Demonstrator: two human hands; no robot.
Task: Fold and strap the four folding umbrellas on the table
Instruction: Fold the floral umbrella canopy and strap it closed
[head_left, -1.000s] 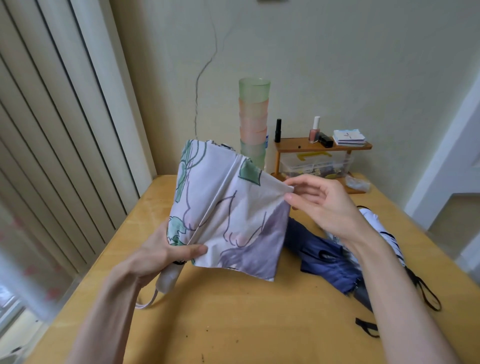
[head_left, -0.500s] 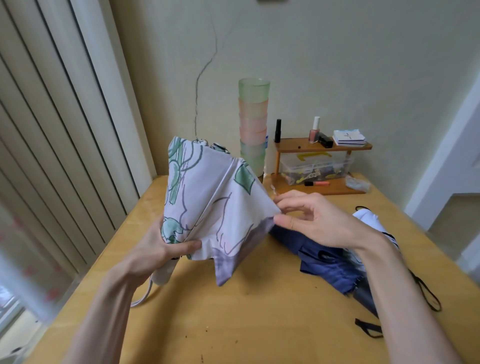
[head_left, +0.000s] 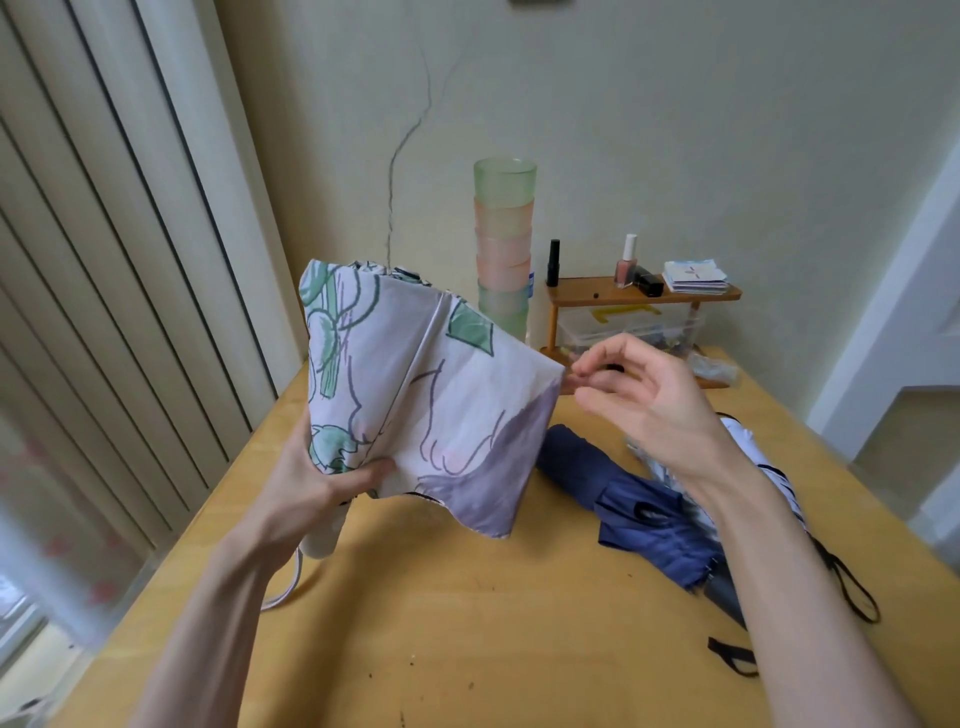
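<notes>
I hold a floral folding umbrella (head_left: 415, 395), white with green and purple print, up above the wooden table (head_left: 467, 623). My left hand (head_left: 317, 483) grips it low down, just above its white handle, whose loop hangs below. My right hand (head_left: 639, 400) pinches the canopy's right corner, and the fabric is stretched taut between the two hands. A navy umbrella (head_left: 639, 514) lies loosely bunched on the table under my right forearm. A white umbrella with black trim (head_left: 753, 452) lies behind it, partly hidden by my arm. A grey piece (head_left: 722, 597) shows beneath the navy one.
A stack of pastel plastic cups (head_left: 504, 249) stands at the back by the wall. Beside it a small wooden shelf (head_left: 644, 293) carries nail polish, a black tube and cards, with a clear box under it. Black straps (head_left: 852, 592) trail at the right. Vertical blinds (head_left: 104, 260) hang left.
My right hand has lifted the canopy's corner back up and to the right, spreading the fabric taut again. My left hand has kept its grip and shifted little.
</notes>
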